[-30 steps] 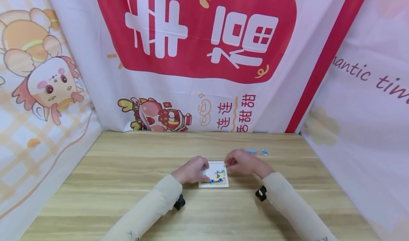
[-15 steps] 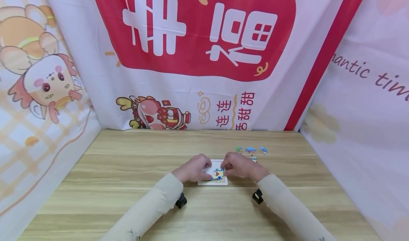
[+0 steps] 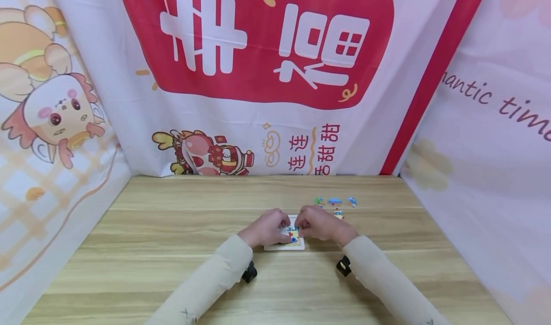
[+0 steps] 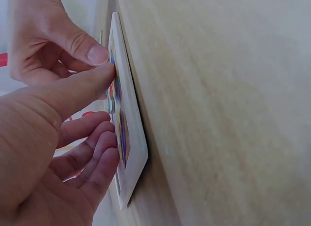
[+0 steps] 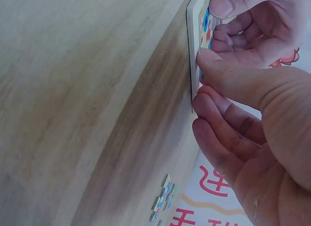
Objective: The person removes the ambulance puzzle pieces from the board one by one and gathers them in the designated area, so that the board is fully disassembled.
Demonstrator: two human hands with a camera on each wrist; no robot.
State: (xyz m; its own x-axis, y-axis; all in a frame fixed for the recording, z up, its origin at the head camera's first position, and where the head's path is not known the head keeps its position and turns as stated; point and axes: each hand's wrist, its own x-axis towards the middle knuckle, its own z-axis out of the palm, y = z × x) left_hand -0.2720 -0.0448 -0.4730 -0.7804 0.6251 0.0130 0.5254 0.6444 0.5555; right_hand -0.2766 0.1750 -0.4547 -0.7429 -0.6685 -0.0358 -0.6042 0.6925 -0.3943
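A small white puzzle tray point(image 3: 281, 248) lies on the wooden table, partly filled with jigsaw pieces point(image 3: 294, 234) showing a yellow vehicle with blue wheels. My left hand point(image 3: 268, 228) is over its left side. In the left wrist view, the left thumb presses the picture while the other fingers rest loosely at the tray's face. My right hand point(image 3: 320, 224) reaches in from the right. In the right wrist view, its thumb touches the pieces and its bent fingertips sit at the tray's edge. I cannot tell whether a piece is pinched there. Both hands cover much of the picture.
Several loose puzzle pieces point(image 3: 335, 201) lie on the table point(image 3: 193, 267) behind the right hand, some blue and one green. More pieces point(image 3: 338, 214) are close beside that hand. Printed cloth point(image 3: 258, 109) hangs along the table's back, left and right sides.
The right hand has moved left from the tray's right edge onto the pieces, uncovering more loose pieces behind it. The left thumb has slid right across the picture. The whole view has shifted slightly.
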